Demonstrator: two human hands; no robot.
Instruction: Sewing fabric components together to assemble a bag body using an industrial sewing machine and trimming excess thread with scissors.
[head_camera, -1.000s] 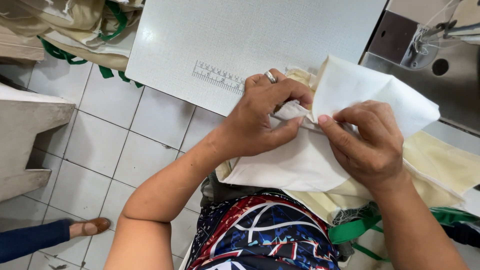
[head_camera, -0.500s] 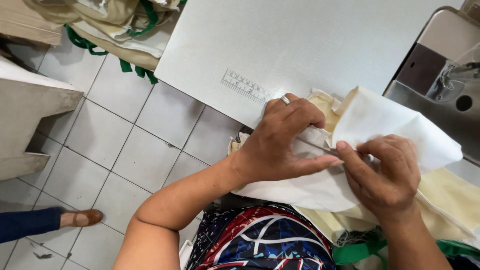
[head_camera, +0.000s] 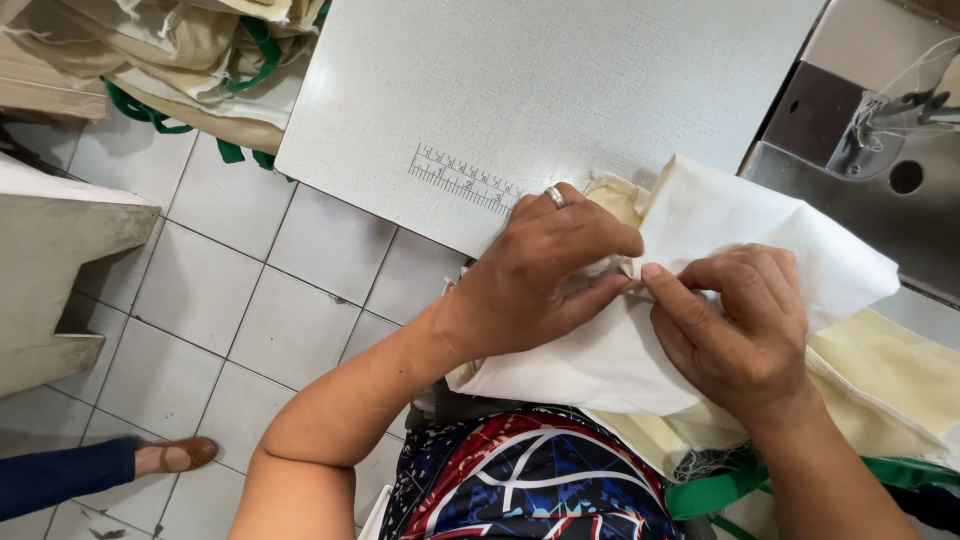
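1. White woven cloth panel (head_camera: 600, 365), folded over at one edge, lies at the near edge of the pale grey textured bench (head_camera: 560, 90), partly in the person's lap and on top of a cream-yellow fabric layer (head_camera: 890, 375).
2. Fingers (head_camera: 600, 240) of the left hand (head_camera: 545, 275) curl down and pinch the folded edge of the cloth; a silver ring (head_camera: 555, 196) sits on one of them.
3. The right hand (head_camera: 745, 325) meets it from the other side, index fingertip and thumb grasping the same fold, so both hands are closed on the cloth and almost touching.
4. Risk, as a judgement: the fold looks held only by fingertip pressure, so a loosened pinch could let it spring open or let the two layers slide out of line; the hanging part could also drag the piece off the edge.
5. Both wrists are bent down, forearms converging from the body, left elbow out over the white tiled floor (head_camera: 230, 290).
6. Further out: a printed ruler strip (head_camera: 465, 180) on the bench, a grey sewing machine (head_camera: 870, 130) at right, green straps (head_camera: 730, 490), a heap of beige bags (head_camera: 170, 50), and another person's brown shoe (head_camera: 185, 455).
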